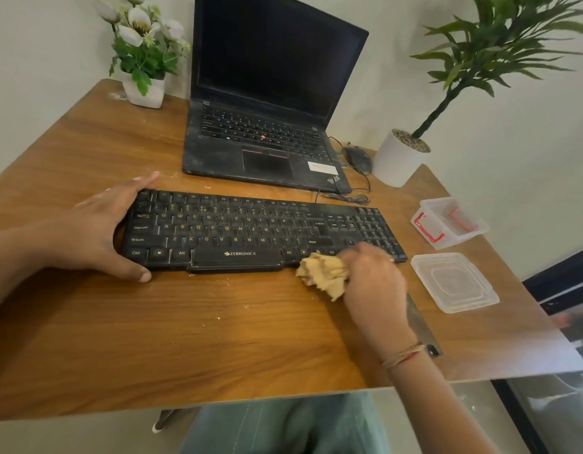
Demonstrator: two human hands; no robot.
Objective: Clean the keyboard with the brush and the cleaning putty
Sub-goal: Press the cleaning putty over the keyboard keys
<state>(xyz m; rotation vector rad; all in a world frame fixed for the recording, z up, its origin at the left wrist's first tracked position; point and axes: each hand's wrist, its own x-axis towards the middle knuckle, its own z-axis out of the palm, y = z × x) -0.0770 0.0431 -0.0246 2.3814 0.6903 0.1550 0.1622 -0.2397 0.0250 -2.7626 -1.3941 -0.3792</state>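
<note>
A black keyboard (250, 229) lies across the middle of the wooden table (152, 339). My left hand (100, 227) grips its left end, thumb at the front edge and fingers over the back corner. My right hand (370, 276) holds a crumpled beige lump of cleaning putty (322, 275) at the keyboard's front edge, below the right Alt and Ctrl keys. A brush (422, 326) lies on the table, partly hidden under my right wrist; only its flat grey handle shows.
An open black laptop (267, 126) stands behind the keyboard, with a mouse (358, 158) and cable to its right. A clear box (447, 221) and its lid (453, 281) lie at the right. A flower pot (142, 90) and a potted plant (398, 158) stand at the back. Crumbs dot the table.
</note>
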